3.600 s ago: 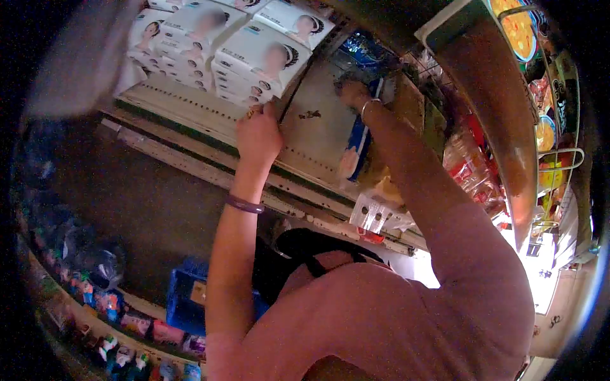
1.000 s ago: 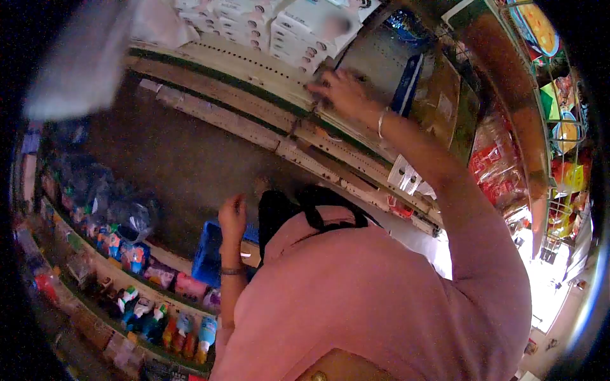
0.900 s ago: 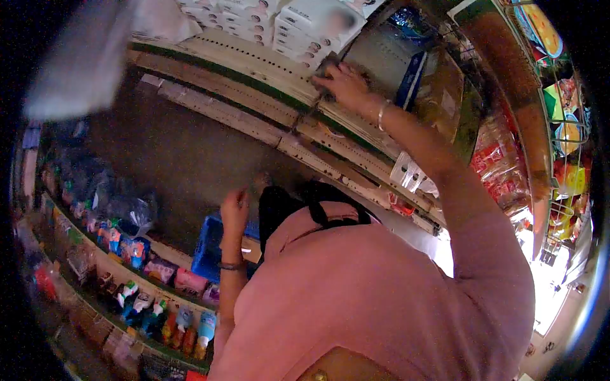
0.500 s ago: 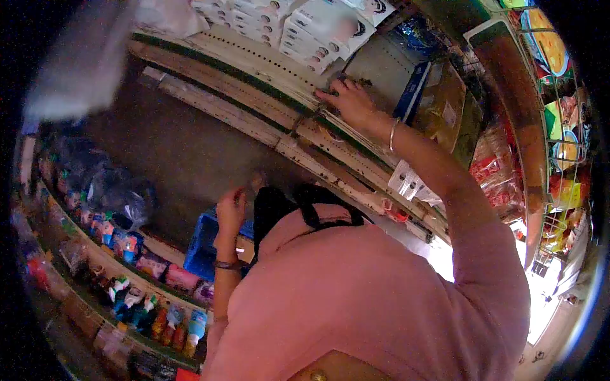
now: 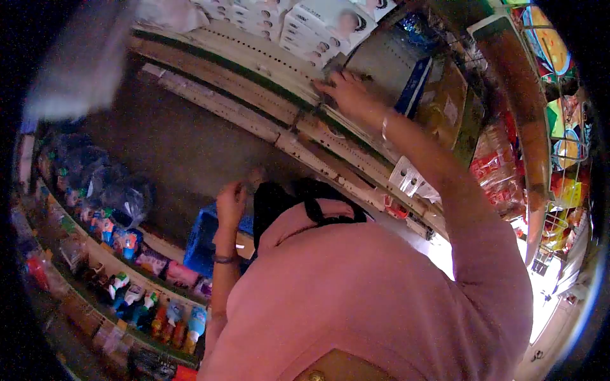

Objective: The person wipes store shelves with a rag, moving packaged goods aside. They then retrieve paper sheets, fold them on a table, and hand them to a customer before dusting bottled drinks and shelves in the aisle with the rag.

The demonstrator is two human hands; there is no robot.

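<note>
My right hand (image 5: 348,94) rests on the shelf (image 5: 279,66), its fingers bent over a small, dark, greyish thing, possibly a cloth, that is mostly hidden under them. White boxes with printed faces (image 5: 327,28) are stacked just beyond these fingers. To the right of the hand, a brown cardboard box (image 5: 445,105) stands beside a narrow blue box (image 5: 414,86). My left hand (image 5: 231,202) hangs low over the aisle floor with its fingers curled; nothing shows in it. Below that hand is a blue plastic basket (image 5: 202,244).
Bottles (image 5: 175,324) and colourful packages (image 5: 181,274) line the lower-left shelf. Clear plastic bags (image 5: 124,197) lie along it. Red plastic-wrapped packs (image 5: 499,162) and a wire rack of bright packets (image 5: 565,149) stand at the right. A blurred whitish sheet (image 5: 82,63) hangs upper left.
My right hand has shifted slightly left on the shelf, its fingers more bent. My left hand has barely moved.
</note>
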